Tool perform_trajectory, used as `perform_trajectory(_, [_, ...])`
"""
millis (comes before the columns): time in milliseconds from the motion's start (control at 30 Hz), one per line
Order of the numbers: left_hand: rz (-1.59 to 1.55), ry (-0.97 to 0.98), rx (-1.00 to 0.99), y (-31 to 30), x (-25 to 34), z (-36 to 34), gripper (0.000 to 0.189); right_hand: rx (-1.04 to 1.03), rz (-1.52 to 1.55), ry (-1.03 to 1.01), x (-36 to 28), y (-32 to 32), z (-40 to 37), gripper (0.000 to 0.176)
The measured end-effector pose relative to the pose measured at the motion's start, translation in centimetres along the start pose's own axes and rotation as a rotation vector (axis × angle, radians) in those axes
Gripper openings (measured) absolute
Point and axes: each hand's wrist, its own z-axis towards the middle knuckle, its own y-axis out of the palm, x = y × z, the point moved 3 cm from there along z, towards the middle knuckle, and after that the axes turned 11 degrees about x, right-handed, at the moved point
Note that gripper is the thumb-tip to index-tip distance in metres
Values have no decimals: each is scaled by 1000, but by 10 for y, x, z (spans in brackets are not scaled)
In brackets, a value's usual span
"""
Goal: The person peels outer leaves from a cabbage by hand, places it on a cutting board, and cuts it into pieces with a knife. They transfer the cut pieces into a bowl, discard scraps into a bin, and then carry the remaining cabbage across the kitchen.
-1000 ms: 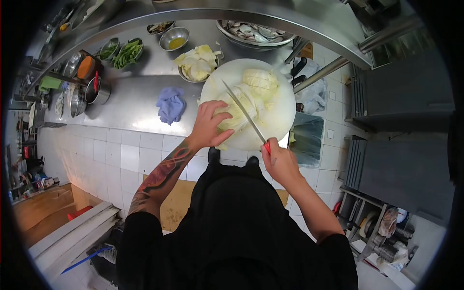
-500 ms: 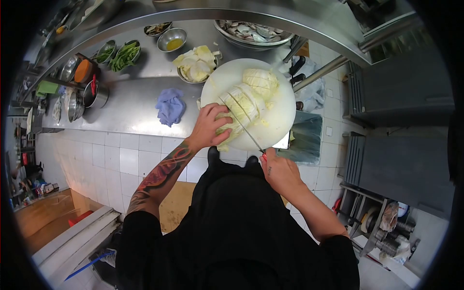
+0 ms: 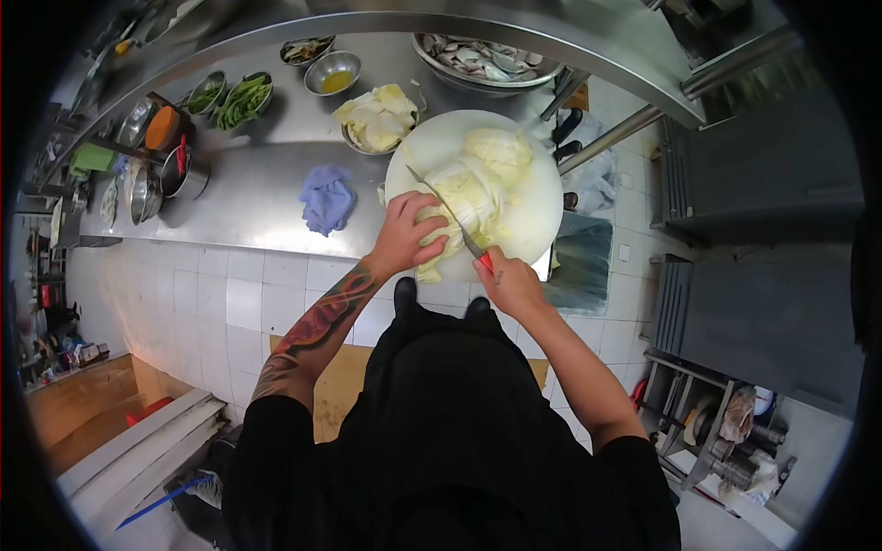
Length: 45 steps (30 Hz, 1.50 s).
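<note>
A pale napa cabbage (image 3: 471, 197) lies sliced on a round white cutting board (image 3: 537, 216), with another cut chunk (image 3: 501, 151) behind it. My left hand (image 3: 407, 231) presses on the cabbage's near left end, fingers curled over it. In my right hand (image 3: 513, 283) is a knife (image 3: 450, 213), gripped by its red handle. Its long blade slants up and left across the cabbage, close to my left fingertips. Loose leaf pieces lie around the cut parts.
Behind the board stands a bowl of cabbage leaves (image 3: 378, 119). A blue cloth (image 3: 326, 199) lies to the left on the steel counter (image 3: 248, 197). Farther back are a bowl of yellow liquid (image 3: 333, 75), green vegetables (image 3: 243, 101) and a large basin of fish (image 3: 482, 60). A steel shelf edge (image 3: 395, 20) crosses above.
My right hand has moved up and to the left, pushing the knife farther over the board. My left hand stays on the cabbage, nearly in place.
</note>
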Motion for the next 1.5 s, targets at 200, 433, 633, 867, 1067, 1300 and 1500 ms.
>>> perform_trajectory(200, [-49,-74,5,-9,1,-8,36,94,14,-24,-25,-35,-12,29])
perform_trajectory(433, [-104,-128,65,0,2,-6,47,188,108,-62,-17,-42,-28,25])
perform_trajectory(633, [-99,-137,51,-42,4,-20,52,152,21,-112,-18,-46,-59,25])
perform_trajectory(867, [-11,-39,-82,-24,20,-13,34,103,-11,-99,-22,-42,-72,25])
perform_trajectory(1067, [-34,-107,-73,-23,15,-4,28,45,-55,-61,-30,-48,-73,24])
perform_trajectory(1300, [-52,-118,-39,-18,11,-9,27,22,-102,-82,-36,-36,-49,27])
perform_trajectory(1500, [-56,-69,-22,-20,6,-15,29,20,-33,-49,-14,11,-12,29])
